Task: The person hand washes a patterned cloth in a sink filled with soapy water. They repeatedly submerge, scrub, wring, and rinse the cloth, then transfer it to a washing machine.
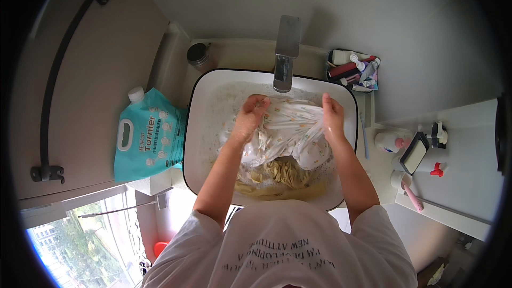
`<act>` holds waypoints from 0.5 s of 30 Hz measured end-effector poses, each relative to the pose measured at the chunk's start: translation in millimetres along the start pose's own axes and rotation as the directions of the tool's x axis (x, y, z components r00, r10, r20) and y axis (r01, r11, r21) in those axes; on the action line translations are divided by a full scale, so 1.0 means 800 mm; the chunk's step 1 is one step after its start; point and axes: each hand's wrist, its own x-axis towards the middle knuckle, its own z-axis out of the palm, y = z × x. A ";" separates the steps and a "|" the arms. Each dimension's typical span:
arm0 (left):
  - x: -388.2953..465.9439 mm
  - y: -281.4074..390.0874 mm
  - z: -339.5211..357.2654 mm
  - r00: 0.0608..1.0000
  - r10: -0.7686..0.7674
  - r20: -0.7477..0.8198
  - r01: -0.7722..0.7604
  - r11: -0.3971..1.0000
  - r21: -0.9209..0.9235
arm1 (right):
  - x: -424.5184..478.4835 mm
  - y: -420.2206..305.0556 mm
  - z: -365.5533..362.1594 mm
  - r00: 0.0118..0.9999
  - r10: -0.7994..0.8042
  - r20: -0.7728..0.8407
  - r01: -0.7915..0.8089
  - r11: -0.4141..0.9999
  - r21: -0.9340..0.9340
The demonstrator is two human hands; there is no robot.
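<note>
A wet white cloth [294, 118] with a small orange and green print is stretched between my two hands above the washbasin [208, 84]. My left hand [253, 118] grips its left side with curled fingers. On the right, my right hand [333, 118] holds the other side, thumb pointing up and fingers partly hidden. Lower folds of the cloth hang into sudsy water. Nearer to me, a yellowish cloth [290, 174] lies bunched and soaked in the basin.
A metal faucet [286, 56] overhangs the basin's far rim. Left stands a teal detergent pouch [150, 136]; behind it is a dark-lidded jar [199, 55]. Tubes fill an organizer [354, 70] at back right. A blue toothbrush [364, 136], pump bottle [390, 142] and soap dish [415, 154] sit right.
</note>
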 end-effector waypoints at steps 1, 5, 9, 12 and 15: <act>-0.006 0.008 -0.014 0.989 0.119 0.089 -0.138 0.954 0.266 | -0.008 -0.011 -0.015 0.999 0.028 -0.014 -0.028 0.999 0.029; -0.036 0.029 -0.028 0.943 -0.022 0.332 -0.250 0.613 0.750 | -0.039 -0.057 -0.051 0.993 -0.111 0.025 0.102 0.964 0.245; -0.016 -0.031 -0.075 0.900 -0.003 0.436 -0.387 0.453 0.803 | -0.064 -0.099 -0.061 0.989 -0.148 -0.023 0.147 0.927 0.345; -0.005 -0.019 -0.080 0.900 0.054 0.433 -0.435 0.183 0.881 | -0.072 -0.115 -0.084 0.983 -0.175 -0.053 0.182 0.930 0.318; -0.020 0.063 -0.066 0.943 -0.092 0.319 -0.295 0.211 0.932 | -0.073 -0.121 -0.122 0.974 -0.071 -0.216 0.119 0.968 0.220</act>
